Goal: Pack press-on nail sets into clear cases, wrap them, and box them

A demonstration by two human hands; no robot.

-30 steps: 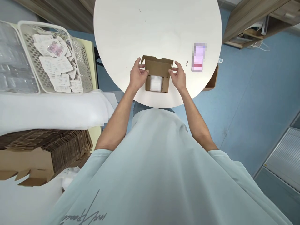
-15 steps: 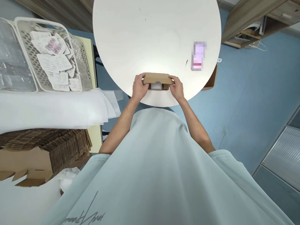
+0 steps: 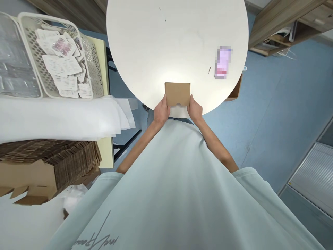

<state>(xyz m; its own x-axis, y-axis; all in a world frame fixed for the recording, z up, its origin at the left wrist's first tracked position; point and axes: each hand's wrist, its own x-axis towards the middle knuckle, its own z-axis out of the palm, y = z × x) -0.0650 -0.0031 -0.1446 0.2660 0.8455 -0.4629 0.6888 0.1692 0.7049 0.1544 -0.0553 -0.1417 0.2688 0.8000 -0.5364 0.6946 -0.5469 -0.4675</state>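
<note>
A small brown cardboard box (image 3: 178,93) with its lid down lies at the near edge of the round white table (image 3: 171,45). My left hand (image 3: 162,109) grips its left side, fingers closed along the edge. On the opposite side my right hand (image 3: 195,108) holds the right edge the same way. A notch shows in the lid's near edge. What lies inside the box is hidden by the lid.
On the left side table, a white basket (image 3: 97,81) holds many white cards. Beside it are a bin of clear plastic packs (image 3: 20,78), white sheets (image 3: 59,118) and stacked flat cardboard boxes (image 3: 75,163). A pixelated pink item (image 3: 222,62) lies on the table's right.
The box lid has come down over the opening, covering the white item seen inside before. Both hands have moved nearer my body and closer together.
</note>
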